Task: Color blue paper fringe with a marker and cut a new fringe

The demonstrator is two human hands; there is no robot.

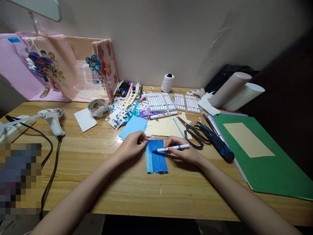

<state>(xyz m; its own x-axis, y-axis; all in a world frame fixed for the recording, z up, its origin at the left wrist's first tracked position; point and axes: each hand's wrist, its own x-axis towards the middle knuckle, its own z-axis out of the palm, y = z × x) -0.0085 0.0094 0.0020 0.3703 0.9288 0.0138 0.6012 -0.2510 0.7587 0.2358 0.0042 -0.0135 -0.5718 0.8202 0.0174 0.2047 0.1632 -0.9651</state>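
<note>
A small piece of blue paper [158, 164], slit into strips along its lower edge, lies on the wooden table in front of me. Most of it is coloured dark blue; its left side is lighter. With fingers curled, my left hand [133, 144] pinches the paper's upper left edge. My right hand [183, 150] grips a white marker [182, 147] with a blue band, its blue tip on the paper. Just beyond lie a light blue sheet [133, 126] and a cream sheet [161, 127].
Black scissors [193, 132] and a dark-handled tool [218, 143] lie right, beside a green board [269, 173]. Marker sets [160, 101], paper scraps [122, 109], a tape roll [98, 107] and a thread spool [167, 83] sit farther back. A corded glue gun [55, 122] is left.
</note>
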